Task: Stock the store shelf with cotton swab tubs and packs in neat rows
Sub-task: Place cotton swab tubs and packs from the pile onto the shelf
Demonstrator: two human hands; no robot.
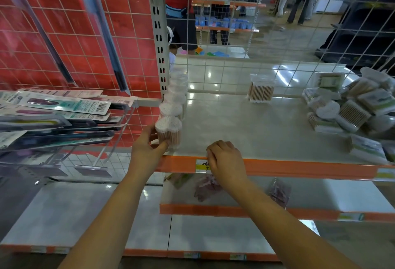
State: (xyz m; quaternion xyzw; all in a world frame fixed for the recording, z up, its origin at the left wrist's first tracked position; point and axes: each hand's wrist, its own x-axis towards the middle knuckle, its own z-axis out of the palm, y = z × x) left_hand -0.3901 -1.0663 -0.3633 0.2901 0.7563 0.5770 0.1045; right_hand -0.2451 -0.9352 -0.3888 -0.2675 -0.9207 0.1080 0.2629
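A row of clear heart-shaped cotton swab tubs (173, 100) runs front to back along the left edge of the grey shelf (235, 127). My left hand (147, 147) grips the front tub (169, 130) at the shelf's front left corner. My right hand (224, 159) rests with curled fingers on the shelf's orange front lip, over a yellow price tag (201, 165), holding nothing that I can see. One square swab pack (261, 89) stands alone at the back. A loose pile of swab packs and tubs (354, 108) lies on the right.
A white wire grid backs the shelf, with a steel upright (159, 33) at its left. Toothbrush packs (59, 106) hang on hooks to the left. A lower shelf (320, 196) holds a few bags. People stand in the aisle beyond the grid.
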